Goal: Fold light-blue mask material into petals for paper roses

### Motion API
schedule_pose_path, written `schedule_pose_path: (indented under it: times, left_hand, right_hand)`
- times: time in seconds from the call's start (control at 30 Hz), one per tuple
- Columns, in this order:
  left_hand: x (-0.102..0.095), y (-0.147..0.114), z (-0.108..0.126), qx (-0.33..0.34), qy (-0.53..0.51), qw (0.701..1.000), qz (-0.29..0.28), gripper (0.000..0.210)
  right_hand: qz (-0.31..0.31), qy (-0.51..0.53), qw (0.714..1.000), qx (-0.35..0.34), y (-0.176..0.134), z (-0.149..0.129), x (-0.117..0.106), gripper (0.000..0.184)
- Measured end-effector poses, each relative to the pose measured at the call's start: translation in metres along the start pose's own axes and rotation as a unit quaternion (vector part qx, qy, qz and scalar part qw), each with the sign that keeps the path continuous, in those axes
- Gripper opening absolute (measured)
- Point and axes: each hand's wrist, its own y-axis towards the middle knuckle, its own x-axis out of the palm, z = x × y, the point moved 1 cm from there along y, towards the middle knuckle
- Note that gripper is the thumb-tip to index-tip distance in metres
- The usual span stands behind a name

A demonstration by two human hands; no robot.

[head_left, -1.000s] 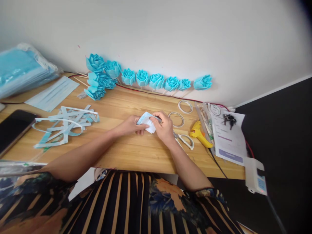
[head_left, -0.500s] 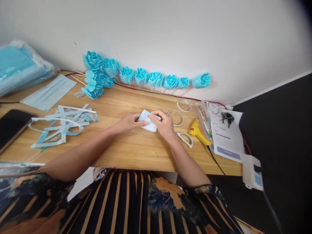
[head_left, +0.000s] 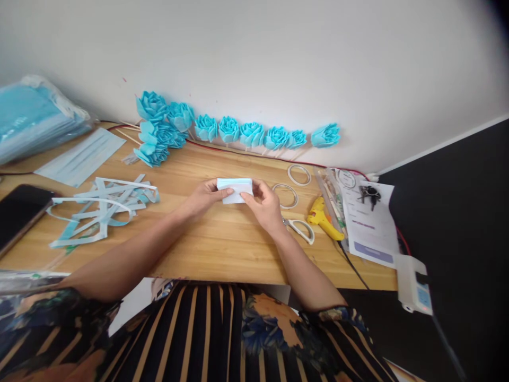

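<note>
A folded piece of pale blue and white mask fabric [head_left: 235, 188] is held up between my two hands above the middle of the table. My left hand [head_left: 209, 195] pinches its left side, thumb in front and fingers behind. On the right side, my right hand [head_left: 262, 202] grips it the same way, with its thumb pressed on the white face. The fingertips behind the fabric are hidden. Just right of my right hand lie scissors [head_left: 303, 231] with white handles and a roll of tape [head_left: 287, 196].
Blue fabric flowers [head_left: 252, 135] on sticks lean along the wall. At left are a bag of masks [head_left: 35, 116], a flat fabric sheet [head_left: 81, 157], cut strips [head_left: 101, 207] and a phone [head_left: 24, 215]. A yellow glue gun [head_left: 323, 218], another tape roll [head_left: 299, 175] and keys [head_left: 370, 195] on paper lie right.
The fabric piece has turned from a slant to nearly level and now shows as a wider, shorter rectangle. Both hands have shifted slightly with it, and the thumbs lie closer to its middle.
</note>
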Motion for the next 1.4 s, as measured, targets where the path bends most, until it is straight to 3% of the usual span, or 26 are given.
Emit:
schedule_pose_path:
  times: [0.1,0.2,0.3,0.43,0.53,0.77,0.97,1.23,1.4]
  left_hand:
    - [-0.004,0.001,0.009,0.035,0.156,0.987,-0.018,0.031]
    - [-0.009,0.002,0.015,0.133,0.331,0.933,-0.039,0.024]
    - [-0.01,0.004,0.012,0.208,0.406,0.888,-0.066,0.026]
    - [-0.008,0.004,0.004,0.236,0.401,0.881,-0.09,0.021]
    - [-0.007,0.003,0.003,0.237,0.389,0.886,-0.093,0.026]
    - [-0.007,0.003,0.007,0.259,0.357,0.894,-0.079,0.023]
    - [-0.012,0.006,-0.002,0.261,0.403,0.873,-0.084,0.04]
    - [-0.009,0.005,0.001,0.271,0.371,0.886,-0.061,0.025]
    - [-0.009,0.006,-0.002,0.245,0.409,0.877,-0.06,0.028]
  right_hand:
    - [0.001,-0.034,0.999,-0.027,0.001,-0.003,-0.004,0.02]
    - [-0.019,-0.085,0.993,-0.085,0.002,-0.007,-0.006,0.012]
    - [-0.053,-0.123,0.982,-0.135,0.001,-0.009,-0.003,0.013]
    - [-0.104,-0.143,0.976,-0.126,0.0,-0.004,0.002,0.035]
    - [-0.108,-0.15,0.979,-0.092,0.0,0.0,0.003,0.05]
    - [-0.082,-0.15,0.98,-0.103,-0.002,0.0,0.001,0.045]
    - [-0.111,-0.166,0.976,-0.092,-0.001,0.005,0.003,0.059]
    - [-0.087,-0.165,0.976,-0.114,-0.002,0.002,0.003,0.05]
    - [-0.111,-0.169,0.977,-0.073,-0.001,0.003,0.004,0.058]
